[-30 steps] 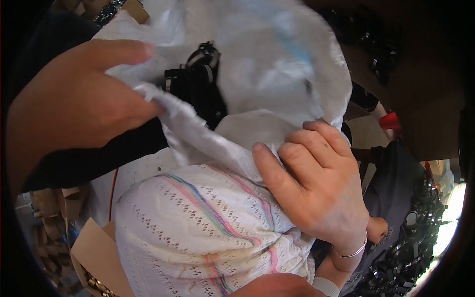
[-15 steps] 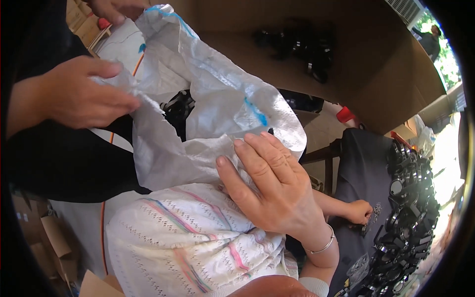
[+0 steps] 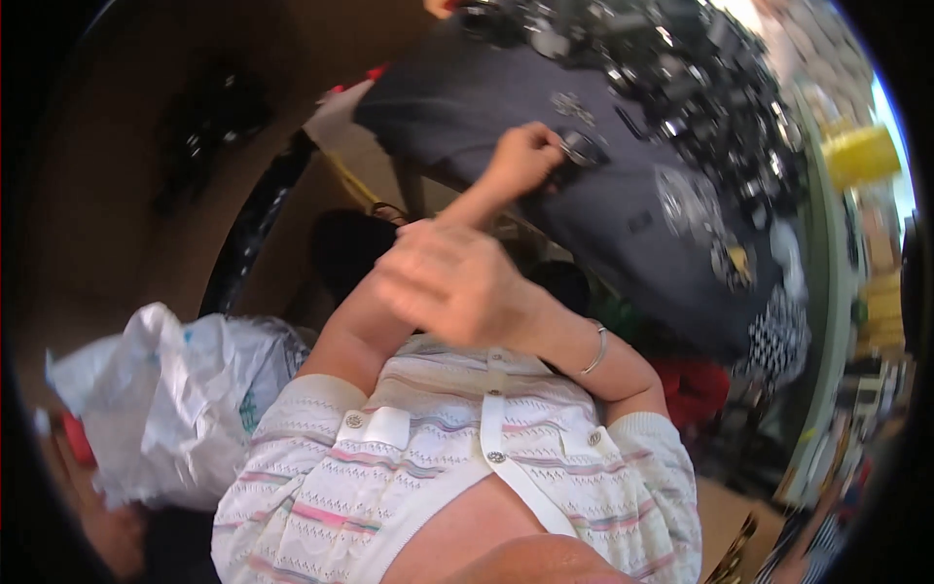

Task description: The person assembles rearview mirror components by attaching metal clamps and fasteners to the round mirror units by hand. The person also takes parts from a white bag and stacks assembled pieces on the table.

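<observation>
My left hand (image 3: 525,158) is closed at the dark cloth-covered table, its fingertips pinching a small black piece with a shiny round part (image 3: 583,147). Just beyond it lie a few tiny metal bits (image 3: 572,107). My right hand (image 3: 449,282), with a bangle on its wrist, hovers over my left forearm in front of my chest. Motion smears its fingers, so whether it holds anything is unclear. A large heap of black shiny parts (image 3: 671,78) covers the table's far side. Clear plastic pieces (image 3: 687,202) lie right of my left hand.
At lower left bulges a white woven sack (image 3: 180,399), beside another person's hand (image 3: 112,535). A big cardboard box (image 3: 107,243) at the left holds black parts (image 3: 219,117). A green-edged bench (image 3: 827,321) runs along the right, with a yellow roll (image 3: 861,156) behind it.
My view has swung right toward the table, putting the sack at lower left. My right hand has left the sack's edge and come over my left forearm. My left hand stays at the table.
</observation>
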### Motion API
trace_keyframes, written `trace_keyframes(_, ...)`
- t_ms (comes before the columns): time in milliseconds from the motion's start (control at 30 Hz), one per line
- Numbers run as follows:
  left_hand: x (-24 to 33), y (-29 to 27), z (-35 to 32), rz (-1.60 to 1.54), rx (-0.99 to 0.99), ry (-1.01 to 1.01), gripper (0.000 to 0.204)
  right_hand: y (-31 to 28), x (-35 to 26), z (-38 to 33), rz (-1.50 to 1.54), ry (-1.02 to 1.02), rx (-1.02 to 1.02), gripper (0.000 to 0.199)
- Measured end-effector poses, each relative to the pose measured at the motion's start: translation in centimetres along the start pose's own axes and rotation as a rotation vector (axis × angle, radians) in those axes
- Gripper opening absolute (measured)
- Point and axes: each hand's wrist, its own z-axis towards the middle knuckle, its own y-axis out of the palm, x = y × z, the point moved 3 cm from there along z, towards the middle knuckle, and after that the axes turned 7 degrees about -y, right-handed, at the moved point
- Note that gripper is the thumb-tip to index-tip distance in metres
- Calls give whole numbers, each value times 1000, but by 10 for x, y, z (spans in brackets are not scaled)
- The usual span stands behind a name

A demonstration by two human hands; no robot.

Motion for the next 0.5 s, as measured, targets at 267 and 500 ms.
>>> trace_keyframes(267, 15, 15, -4, -55, -67, -105, 6, -91, 169, -103, -236, 390, 78, 17)
trace_keyframes(500, 11, 9, -7, -50, -42, -88, 6, -98, 213, -120, -313, 667, -234, 30)
